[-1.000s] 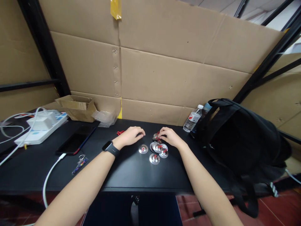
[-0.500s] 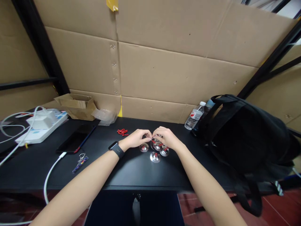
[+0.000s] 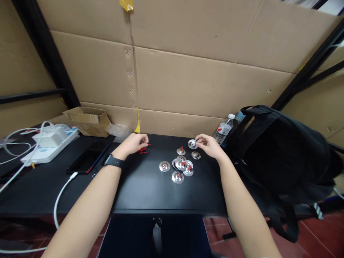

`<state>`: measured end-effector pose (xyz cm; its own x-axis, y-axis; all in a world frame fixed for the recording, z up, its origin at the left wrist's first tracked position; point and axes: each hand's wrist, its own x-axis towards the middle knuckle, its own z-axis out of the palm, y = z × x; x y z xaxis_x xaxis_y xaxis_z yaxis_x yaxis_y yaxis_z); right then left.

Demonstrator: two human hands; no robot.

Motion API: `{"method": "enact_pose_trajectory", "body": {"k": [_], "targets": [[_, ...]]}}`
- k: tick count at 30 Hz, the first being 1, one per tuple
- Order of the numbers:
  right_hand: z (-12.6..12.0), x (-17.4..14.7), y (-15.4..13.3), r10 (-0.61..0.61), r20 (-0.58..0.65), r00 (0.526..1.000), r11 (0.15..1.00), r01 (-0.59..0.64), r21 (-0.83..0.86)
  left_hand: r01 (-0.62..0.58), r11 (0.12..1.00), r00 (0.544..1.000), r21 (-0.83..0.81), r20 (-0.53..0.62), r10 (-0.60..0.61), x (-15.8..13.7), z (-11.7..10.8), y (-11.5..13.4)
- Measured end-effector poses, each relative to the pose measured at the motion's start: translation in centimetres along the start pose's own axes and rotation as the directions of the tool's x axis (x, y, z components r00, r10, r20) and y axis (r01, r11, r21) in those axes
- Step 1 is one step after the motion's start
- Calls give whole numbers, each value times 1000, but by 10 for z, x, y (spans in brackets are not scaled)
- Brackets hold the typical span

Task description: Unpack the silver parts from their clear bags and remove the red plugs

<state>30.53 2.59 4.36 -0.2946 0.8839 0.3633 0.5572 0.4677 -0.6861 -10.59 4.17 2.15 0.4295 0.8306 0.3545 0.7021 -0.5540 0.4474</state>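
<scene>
My left hand [image 3: 137, 142] is closed in a pinch over the small pile of red cords [image 3: 142, 151], with a short end of red cord [image 3: 148, 144] showing at the fingertips. At the right, my right hand [image 3: 208, 145] grips the edge of a silver finger cymbal [image 3: 192, 144] whose centre shows no red cord. Near that hand lies another cymbal without visible red cord [image 3: 196, 155]. Several cymbals with red loops lie between the hands, some overlapping in a cluster [image 3: 181, 165]. One looped cymbal [image 3: 165, 166] lies apart on the left, another [image 3: 177, 177] in front.
A phone [image 3: 87, 157], white power strip [image 3: 49, 147], open cardboard box [image 3: 90, 123] and clear plastic bag [image 3: 120, 132] stand or lie on the left. A water bottle [image 3: 223, 129] and black backpack [image 3: 282, 154] are on the right. Cardboard panels [image 3: 182, 79] wall the back.
My hands have parted from above the cymbal cluster. The left moved left to the red cords; the right moved right with a cymbal. More of the cymbals are now uncovered.
</scene>
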Motion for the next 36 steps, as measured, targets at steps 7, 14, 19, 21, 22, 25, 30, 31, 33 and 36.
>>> {"method": "enact_pose_trajectory", "body": {"k": [7, 14, 19, 21, 22, 25, 30, 31, 33, 36], "targets": [[-6, 1, 46, 328, 85, 941, 936, -335, 104, 155, 984, 983, -91, 118, -144, -8, -5, -32], [-1, 1, 63, 332, 199, 922, 941, -339, 0, 106, 994, 987, -15, 121, -103, -5, -2, -31], [-3, 2, 74, 302, 247, 921, 953, -286, -101, 51, 988, 991, 143, 117, -68, -1, 8, -36], [-3, 3, 75, 299, 241, 923, 951, -268, -153, 40, 985, 990, 170, 126, -62, 0, 12, -39], [-2, 3, 74, 295, 230, 928, 950, -258, -177, 35, 984, 990, 174, 130, -58, 0, 13, -40], [1, 4, 66, 268, 191, 944, 944, -218, -247, 25, 985, 989, 169, 142, -49, -1, 15, -43], [12, 4, 43, 117, 128, 985, 946, -72, -317, 34, 990, 989, 137, 136, -53, -1, 15, -44], [16, 4, 39, 76, 119, 990, 948, -35, -316, 33, 991, 990, 130, 134, -51, -1, 15, -43], [26, 5, 30, -3, 115, 993, 956, 36, -290, 27, 993, 991, 115, 126, -41, -1, 16, -41], [42, 6, 19, -111, 189, 976, 966, 151, -212, 7, 996, 992, 93, 123, -18, 0, 17, -35]]}}
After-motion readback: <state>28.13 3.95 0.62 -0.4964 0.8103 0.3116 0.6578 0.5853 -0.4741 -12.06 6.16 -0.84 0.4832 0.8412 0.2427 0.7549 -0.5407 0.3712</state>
